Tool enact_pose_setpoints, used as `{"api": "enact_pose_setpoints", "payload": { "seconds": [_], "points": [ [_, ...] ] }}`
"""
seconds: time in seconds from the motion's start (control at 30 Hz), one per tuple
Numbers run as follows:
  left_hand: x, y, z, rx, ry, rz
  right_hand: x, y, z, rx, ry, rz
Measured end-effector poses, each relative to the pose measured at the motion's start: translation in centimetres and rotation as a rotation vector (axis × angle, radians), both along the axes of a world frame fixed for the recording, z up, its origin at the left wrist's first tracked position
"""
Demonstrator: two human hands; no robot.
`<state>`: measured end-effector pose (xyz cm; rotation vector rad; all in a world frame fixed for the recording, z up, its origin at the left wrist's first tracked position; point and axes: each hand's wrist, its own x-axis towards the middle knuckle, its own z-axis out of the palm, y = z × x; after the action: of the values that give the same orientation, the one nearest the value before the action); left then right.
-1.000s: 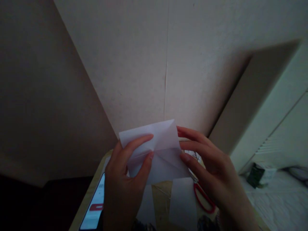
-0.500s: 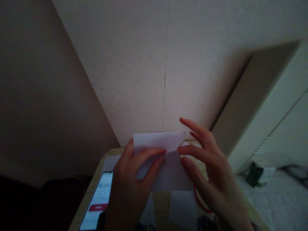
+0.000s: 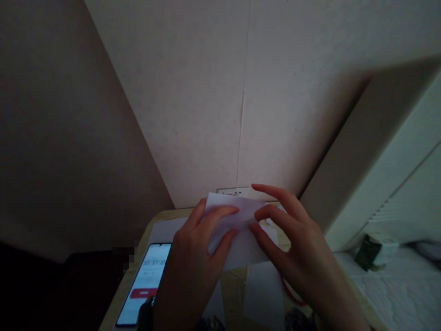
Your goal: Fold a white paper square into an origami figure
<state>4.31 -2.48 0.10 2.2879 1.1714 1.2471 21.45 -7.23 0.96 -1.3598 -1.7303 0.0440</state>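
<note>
A sheet of white paper [image 3: 241, 248], with its upper part folded over, is held up above a small wooden table. My left hand [image 3: 198, 250] grips the paper's left side, its thumb and index finger on the near face and other fingers behind. At the right end of the fold, my right hand [image 3: 292, 232] pinches the paper between thumb and index finger, while its other fingers stretch away to the upper left. The paper tilts slightly, and its right edge is partly hidden by the right hand.
On the table [image 3: 168, 214] at left lies a phone [image 3: 148, 280] showing a running timer. More white paper [image 3: 263, 294] lies underneath the hands, with a red curved thing [image 3: 291, 294] beside it. A wall socket [image 3: 234, 190] sits behind. A dark green box [image 3: 368, 252] stands at right.
The paper has tilted and its left edge moved right with my left hand. My right thumb has closed in toward the index finger at the fold. The view has shifted slightly.
</note>
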Motion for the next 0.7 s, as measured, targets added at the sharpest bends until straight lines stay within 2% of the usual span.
{"api": "enact_pose_setpoints", "payload": {
  "seconds": [0.13, 0.27, 0.43, 0.53, 0.7],
  "points": [
    [-0.5, -0.1, 0.3, -0.017, 0.059, -0.027, 0.4, 0.3, -0.2, -0.015, 0.037, -0.008],
    [-0.8, -0.3, 0.5, -0.059, 0.011, -0.061, 0.7, 0.4, 0.0, -0.026, 0.078, 0.074],
    [-0.6, -1.3, 0.6, -0.243, -0.295, -0.041, 1.1, 0.5, 0.1, 0.003, 0.183, 0.107],
    [-0.6, -1.9, 0.9, -0.379, -0.494, -0.050, 1.2, 0.6, 0.1, 0.056, 0.278, 0.079],
    [-0.5, -2.3, 1.8, -0.454, -0.813, -0.323, 0.9, 0.4, 0.0, 0.047, 0.549, 0.023]
  ]
}}
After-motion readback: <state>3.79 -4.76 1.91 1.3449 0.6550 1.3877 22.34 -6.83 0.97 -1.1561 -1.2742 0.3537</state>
